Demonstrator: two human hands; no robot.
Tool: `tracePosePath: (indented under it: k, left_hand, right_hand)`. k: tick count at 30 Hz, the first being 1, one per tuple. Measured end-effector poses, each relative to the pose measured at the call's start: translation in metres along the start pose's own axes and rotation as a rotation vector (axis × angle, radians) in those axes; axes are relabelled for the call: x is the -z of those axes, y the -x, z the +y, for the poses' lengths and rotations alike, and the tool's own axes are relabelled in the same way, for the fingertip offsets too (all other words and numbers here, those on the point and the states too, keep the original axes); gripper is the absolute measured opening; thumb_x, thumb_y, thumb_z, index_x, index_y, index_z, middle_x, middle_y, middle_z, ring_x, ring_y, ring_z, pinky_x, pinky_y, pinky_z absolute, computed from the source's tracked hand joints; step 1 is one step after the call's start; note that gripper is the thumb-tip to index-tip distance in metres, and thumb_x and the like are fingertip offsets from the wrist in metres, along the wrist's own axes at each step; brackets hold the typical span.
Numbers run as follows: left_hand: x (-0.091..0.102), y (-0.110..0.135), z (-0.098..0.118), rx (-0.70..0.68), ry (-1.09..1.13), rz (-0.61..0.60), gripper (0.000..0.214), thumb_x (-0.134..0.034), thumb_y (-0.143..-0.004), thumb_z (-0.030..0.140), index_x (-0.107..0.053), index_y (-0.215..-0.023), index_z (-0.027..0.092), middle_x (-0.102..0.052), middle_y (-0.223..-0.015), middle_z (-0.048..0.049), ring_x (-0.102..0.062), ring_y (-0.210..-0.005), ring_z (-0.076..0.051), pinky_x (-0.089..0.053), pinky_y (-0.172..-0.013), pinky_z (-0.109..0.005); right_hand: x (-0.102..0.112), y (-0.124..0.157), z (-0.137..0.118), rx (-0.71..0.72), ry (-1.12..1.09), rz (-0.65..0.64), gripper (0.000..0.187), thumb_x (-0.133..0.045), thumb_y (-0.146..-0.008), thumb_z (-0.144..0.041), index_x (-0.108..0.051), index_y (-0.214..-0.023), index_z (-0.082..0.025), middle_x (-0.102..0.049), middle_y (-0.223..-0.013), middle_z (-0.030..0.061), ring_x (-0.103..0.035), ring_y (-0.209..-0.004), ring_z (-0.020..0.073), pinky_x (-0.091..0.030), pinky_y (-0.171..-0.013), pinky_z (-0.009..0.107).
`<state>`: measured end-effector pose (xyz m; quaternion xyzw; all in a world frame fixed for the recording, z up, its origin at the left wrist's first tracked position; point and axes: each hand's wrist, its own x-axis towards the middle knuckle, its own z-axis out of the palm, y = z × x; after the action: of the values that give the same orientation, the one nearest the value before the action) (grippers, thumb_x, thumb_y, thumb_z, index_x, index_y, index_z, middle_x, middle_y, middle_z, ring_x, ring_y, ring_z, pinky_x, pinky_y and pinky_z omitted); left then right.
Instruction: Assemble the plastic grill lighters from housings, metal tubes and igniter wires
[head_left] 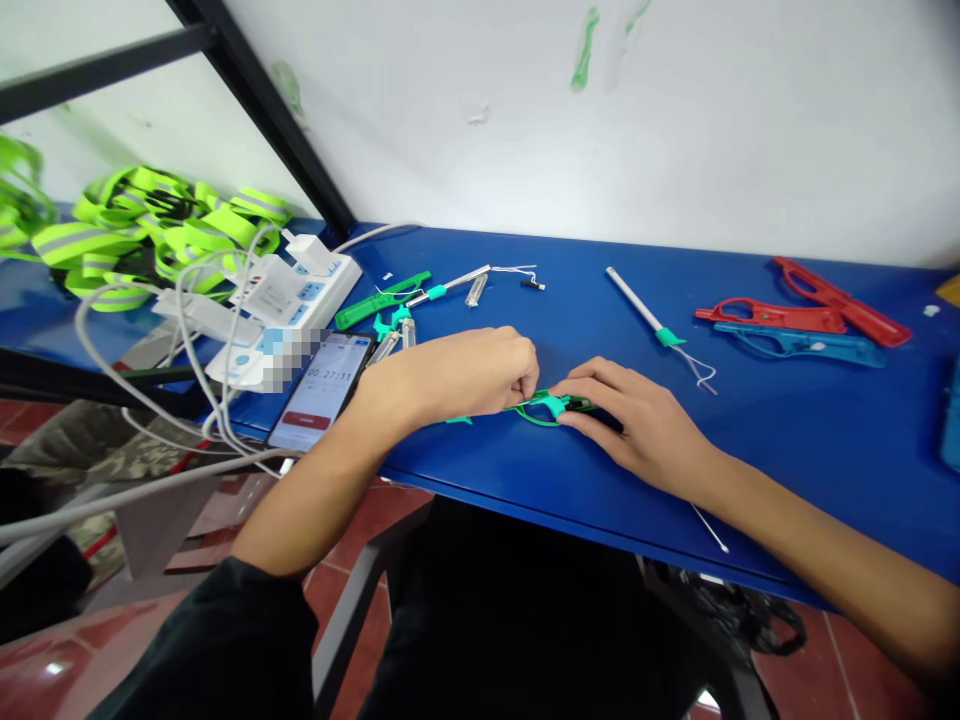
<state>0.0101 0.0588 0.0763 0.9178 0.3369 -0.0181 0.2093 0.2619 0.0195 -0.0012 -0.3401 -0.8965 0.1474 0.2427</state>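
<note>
Near the desk's (566, 310) front edge, my right hand (637, 425) is pinching a green piece (553, 404) (left hand's (484, 368) hold, I can't tell), seemingly half-assembled.

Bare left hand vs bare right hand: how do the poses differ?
The bare left hand is curled fist-like; the bare right hand is more open, fingers reaching out. The right hand pinches a turquoise-green plastic piece; anything inside the left hand is hidden. Both are over the flat blue tabletop.
</note>
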Motion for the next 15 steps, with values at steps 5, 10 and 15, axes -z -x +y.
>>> tracePosePath:
  k: [5, 10, 15]
  left_hand:
    - [0.002, 0.001, 0.008, 0.051, -0.126, -0.033, 0.026, -0.057, -0.093, 0.006, -0.077, -0.083, 0.018, -0.075, -0.090, -0.0065, -0.068, -0.085, -0.020, -0.040, -0.069, -0.032]
    - [-0.001, 0.000, 0.011, 0.085, -0.201, -0.050, 0.017, -0.060, -0.093, 0.009, -0.074, -0.098, 0.017, -0.075, -0.100, -0.0074, -0.068, -0.085, -0.021, -0.037, -0.067, -0.033]
    - [0.003, -0.002, 0.015, 0.118, -0.208, -0.096, 0.015, -0.058, -0.092, 0.012, -0.072, -0.088, 0.016, -0.072, -0.081, -0.0058, -0.060, -0.065, -0.018, -0.030, -0.059, -0.034]
  right_hand:
    - [-0.001, 0.001, 0.002, 0.013, 0.003, 0.005, 0.024, -0.055, -0.112, -0.037, -0.069, -0.128, -0.025, -0.071, -0.121, 0.0089, -0.071, -0.102, 0.0232, -0.057, -0.089, 0.040]
    - [-0.001, 0.000, 0.003, 0.019, -0.001, 0.004, 0.024, -0.055, -0.112, -0.037, -0.069, -0.128, -0.025, -0.071, -0.122, 0.0092, -0.071, -0.103, 0.0242, -0.058, -0.090, 0.041]
    - [-0.001, -0.001, 0.002, 0.025, 0.001, 0.003, 0.024, -0.054, -0.112, -0.037, -0.069, -0.126, -0.025, -0.072, -0.121, 0.0093, -0.071, -0.103, 0.0239, -0.058, -0.089, 0.041]
